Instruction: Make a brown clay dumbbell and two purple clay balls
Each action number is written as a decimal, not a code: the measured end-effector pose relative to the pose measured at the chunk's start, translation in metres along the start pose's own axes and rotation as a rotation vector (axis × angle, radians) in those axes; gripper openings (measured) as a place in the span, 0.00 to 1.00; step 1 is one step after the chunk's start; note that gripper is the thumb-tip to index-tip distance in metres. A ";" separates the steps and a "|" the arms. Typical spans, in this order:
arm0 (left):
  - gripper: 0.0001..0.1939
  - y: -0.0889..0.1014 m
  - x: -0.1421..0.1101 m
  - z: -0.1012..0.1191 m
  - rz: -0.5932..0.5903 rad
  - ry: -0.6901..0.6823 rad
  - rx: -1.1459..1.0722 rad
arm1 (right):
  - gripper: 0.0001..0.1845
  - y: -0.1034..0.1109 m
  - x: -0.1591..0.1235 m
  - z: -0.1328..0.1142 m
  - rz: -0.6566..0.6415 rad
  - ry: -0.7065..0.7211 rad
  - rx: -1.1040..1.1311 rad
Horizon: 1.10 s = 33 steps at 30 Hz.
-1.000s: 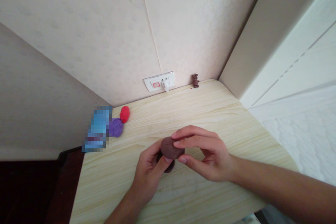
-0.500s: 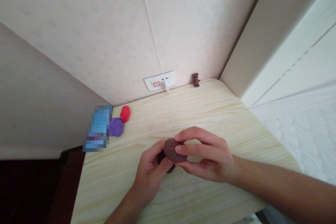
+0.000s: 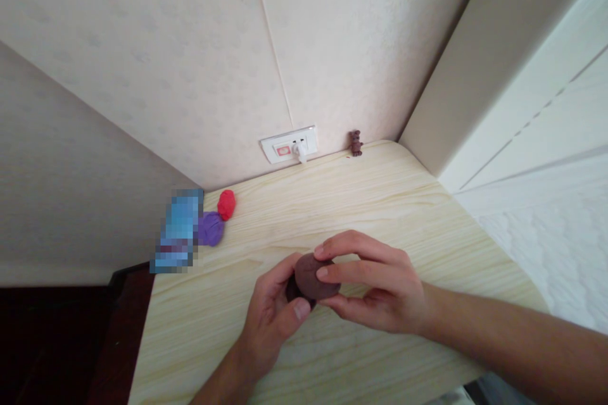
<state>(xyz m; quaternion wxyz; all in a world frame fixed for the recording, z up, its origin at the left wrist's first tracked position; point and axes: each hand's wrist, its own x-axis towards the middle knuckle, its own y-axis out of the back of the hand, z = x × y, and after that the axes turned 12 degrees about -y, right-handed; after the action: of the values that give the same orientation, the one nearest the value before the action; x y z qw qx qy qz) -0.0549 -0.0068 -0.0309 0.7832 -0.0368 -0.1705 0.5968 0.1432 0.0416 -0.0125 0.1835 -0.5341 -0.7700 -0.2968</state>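
Disc: here it was, the brown disc (image 3: 306, 274), right between my hands and above the tabletop (image 3: 204, 329), its broad face tipped up, faint creases across it.
Dark piece: tucked behind and below the disc's left side, there sat the dark piece (image 3: 293, 290), mostly hidden; whether the two were joined, I couldn't tell.
Grip: light, even pressure looked best to me, pads laid flat, since a hard pinch could have dented what seemed soft clay.
Support: the cradle underneath had to be steady, I reckoned, with any turn made in small nudges so the disc's rim wouldn't buckle.
Creases: a gentle stroke across them, rather than a poke, seemed the smoother touch.
Left hand: my left hand (image 3: 266, 319) came in from the near left, half closed around the dark piece, thumb pointing up and right across its near side.
Right hand: and my right hand (image 3: 392, 288), part closed on the disc, two fingertips on the upper face, a lower digit under the near edge, palm hollow.
Forearms: the right one ran long and low out to the right; the left rose steeply from the bottom edge.
Far side: the purple lump (image 3: 211, 229) and red lump (image 3: 227, 205) lay off left, the little bear (image 3: 356, 143) by the wall.
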 end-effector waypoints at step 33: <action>0.23 -0.007 0.008 0.008 -0.007 -0.010 0.105 | 0.15 0.000 -0.009 0.007 -0.042 0.140 -0.128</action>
<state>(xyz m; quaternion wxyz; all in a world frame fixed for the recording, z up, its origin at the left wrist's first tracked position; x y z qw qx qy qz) -0.0494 -0.0021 -0.0198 0.7853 0.0078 -0.1429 0.6023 0.1471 0.0399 -0.0235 0.1962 -0.5065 -0.7458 -0.3856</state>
